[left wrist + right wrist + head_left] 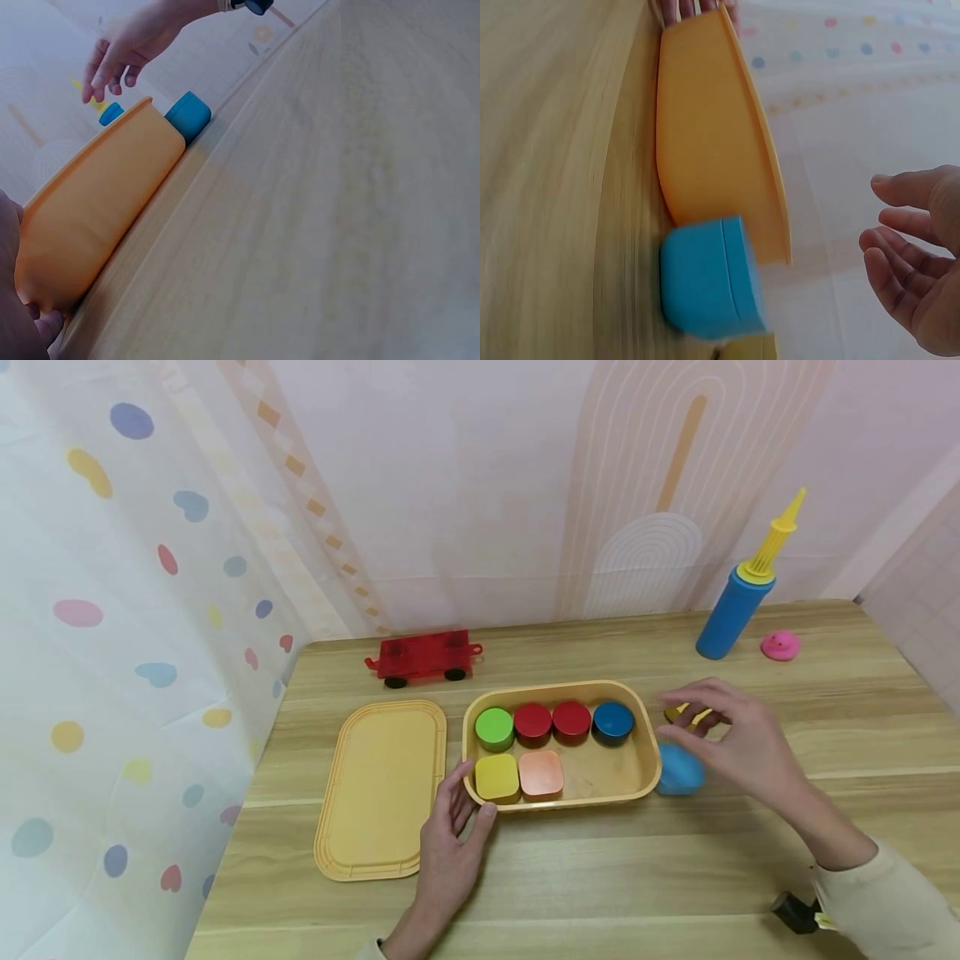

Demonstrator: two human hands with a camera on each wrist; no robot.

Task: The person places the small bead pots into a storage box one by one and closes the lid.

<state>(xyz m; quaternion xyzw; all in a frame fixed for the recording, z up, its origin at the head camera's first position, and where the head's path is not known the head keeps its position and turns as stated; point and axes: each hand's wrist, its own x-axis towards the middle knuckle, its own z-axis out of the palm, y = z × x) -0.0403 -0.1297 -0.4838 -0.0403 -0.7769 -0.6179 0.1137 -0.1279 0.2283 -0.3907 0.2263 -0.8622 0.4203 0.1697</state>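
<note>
An orange-yellow box with rounded corners stands upright on the table. Inside, a green round piece, two red round pieces and a blue round piece line the far side. Along the near side sit a yellow square piece and a peach square piece. My left hand holds the box's near left corner. Past its right end hovers my right hand, fingers loosely bent around nothing. Below it are a light blue rounded block and a partly hidden yellow piece.
The yellow lid lies flat left of the box. Behind are a red toy wagon, a blue and yellow hand pump and a pink rubber duck. A small black object shows by the right sleeve.
</note>
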